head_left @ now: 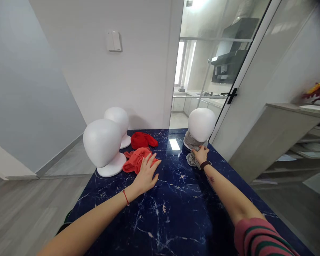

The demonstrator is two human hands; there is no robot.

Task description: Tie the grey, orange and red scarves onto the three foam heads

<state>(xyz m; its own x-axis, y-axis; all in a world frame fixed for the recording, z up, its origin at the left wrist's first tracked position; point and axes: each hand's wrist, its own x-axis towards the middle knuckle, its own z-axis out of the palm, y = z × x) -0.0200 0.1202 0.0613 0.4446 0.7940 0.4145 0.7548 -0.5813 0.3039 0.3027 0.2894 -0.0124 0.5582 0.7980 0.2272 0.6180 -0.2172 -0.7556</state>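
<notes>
My left hand (146,174) has its fingers spread over the right edge of a crumpled coral-red cloth (134,161); whether they press on it I cannot tell. My right hand (201,155) is closed on a grey cloth (193,160) at the foot of the right white mannequin head (202,123). Part of that grey fabric wraps around the head's neck, and a bunched part lies on the table. My fingertips are partly hidden. Behind the coral cloth rests a bright red cloth (143,140), its exact kind unclear.
Two more white mannequin heads (102,142) stand at the left of the dark blue marble-patterned table (160,217). A wall (144,71) rises behind the table. To the right are a glass door (216,71) and a shelf unit (272,142).
</notes>
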